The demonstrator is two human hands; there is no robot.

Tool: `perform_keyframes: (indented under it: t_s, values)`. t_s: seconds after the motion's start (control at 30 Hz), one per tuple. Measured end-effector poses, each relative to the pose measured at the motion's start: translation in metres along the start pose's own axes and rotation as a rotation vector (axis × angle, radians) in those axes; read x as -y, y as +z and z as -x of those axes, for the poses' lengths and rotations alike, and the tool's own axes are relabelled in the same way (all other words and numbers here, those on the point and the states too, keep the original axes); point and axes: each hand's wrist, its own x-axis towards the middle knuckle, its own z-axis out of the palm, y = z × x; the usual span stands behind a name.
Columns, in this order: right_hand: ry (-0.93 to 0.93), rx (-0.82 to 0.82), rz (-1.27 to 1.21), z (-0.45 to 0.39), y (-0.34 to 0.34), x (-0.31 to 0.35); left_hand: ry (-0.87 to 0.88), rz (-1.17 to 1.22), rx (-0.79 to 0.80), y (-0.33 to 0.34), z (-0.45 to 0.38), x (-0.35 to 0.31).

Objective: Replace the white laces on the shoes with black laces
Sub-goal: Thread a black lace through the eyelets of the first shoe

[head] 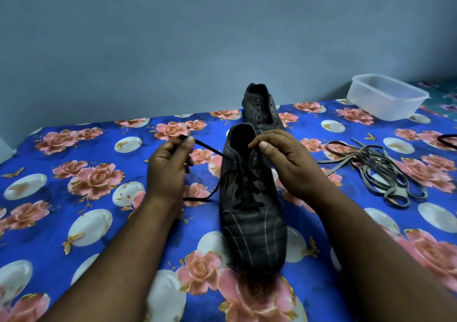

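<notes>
The limp black lace (pixel 207 148), pinched near its tip by the left hand (pixel 168 166), threads best from its stiff end, while the right hand (pixel 284 161) grips the near shoe (pixel 249 210) at its collar.

Two bare forearms, no sleeves; left hand (pixel 168 166) and right hand (pixel 289 161) ungloved, ringless

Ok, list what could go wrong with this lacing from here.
1. The left hand pulls one end of the black lace out to the side; the ends could finish uneven, and the other end is not clearly visible.
2. The right hand only steadies the near shoe at its collar; a hard tug might slide it on the floral cloth.
3. The removed laces lie in a loose tangle beside the right arm and could get dragged along.
</notes>
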Motion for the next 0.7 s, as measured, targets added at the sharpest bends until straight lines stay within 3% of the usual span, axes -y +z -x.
perform_keyframes:
  t_s: [0.1, 0.17, 0.4, 0.7]
  values:
    - [-0.002, 0.002, 0.005, 0.0, -0.001, 0.0, -0.003, 0.132, -0.315, -0.011, -0.013, -0.002]
    - [0.001, 0.007, 0.013, 0.0, -0.001, 0.0, 0.041, 0.079, -0.419, -0.012, -0.016, 0.0]
    - [0.011, 0.013, 0.01, 0.001, -0.001, 0.001, 0.187, -0.637, -0.16, 0.008, 0.005, 0.011]
    - [0.002, 0.021, 0.022, 0.001, -0.004, 0.003, 0.442, -0.801, -0.062, 0.017, 0.023, 0.001]
